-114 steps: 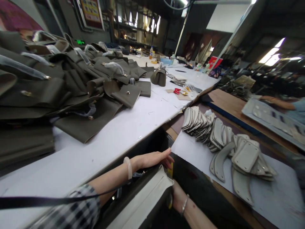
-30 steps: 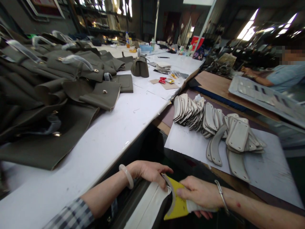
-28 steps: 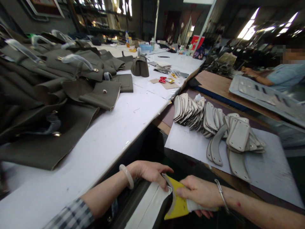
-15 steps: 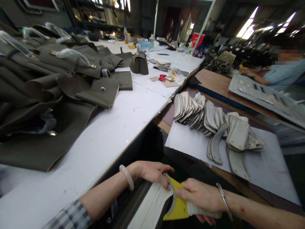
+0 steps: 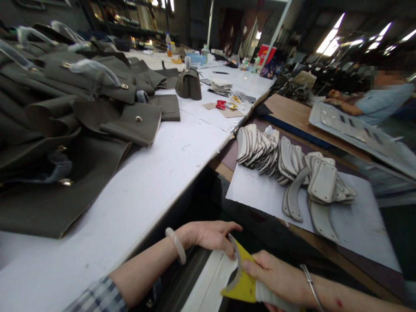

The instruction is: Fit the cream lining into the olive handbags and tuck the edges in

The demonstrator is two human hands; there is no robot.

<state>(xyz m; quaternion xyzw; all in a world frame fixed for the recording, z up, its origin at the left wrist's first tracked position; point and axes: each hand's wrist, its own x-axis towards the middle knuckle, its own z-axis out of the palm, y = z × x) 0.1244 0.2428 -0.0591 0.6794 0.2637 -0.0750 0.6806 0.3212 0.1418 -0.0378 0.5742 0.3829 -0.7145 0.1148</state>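
At the bottom centre, my right hand point(image 5: 271, 273) is closed on a yellow scraper-like tool point(image 5: 242, 281) with a curved grey edge and a pale wrapped handle. My left hand point(image 5: 212, 236), wearing a pale bangle, bends over the upper end of a white strip point(image 5: 208, 279), beside the tool's curved edge. Its thumb presses down near that end and one finger stretches out to the right. Whether the left fingers pinch the strip cannot be made out. Dark material lies under and beside the strip.
Dark olive bags point(image 5: 87, 86) are heaped on the white table point(image 5: 169, 173) at left. Light grey curved pieces point(image 5: 290, 164) lie piled on a white sheet point(image 5: 373, 225) at right. A person in light blue point(image 5: 380, 102) is at a board point(image 5: 364, 134) at the far right.
My right hand and the yellow tool have shifted slightly right and down. My left hand has moved a little to the right. The whole view has shifted slightly.
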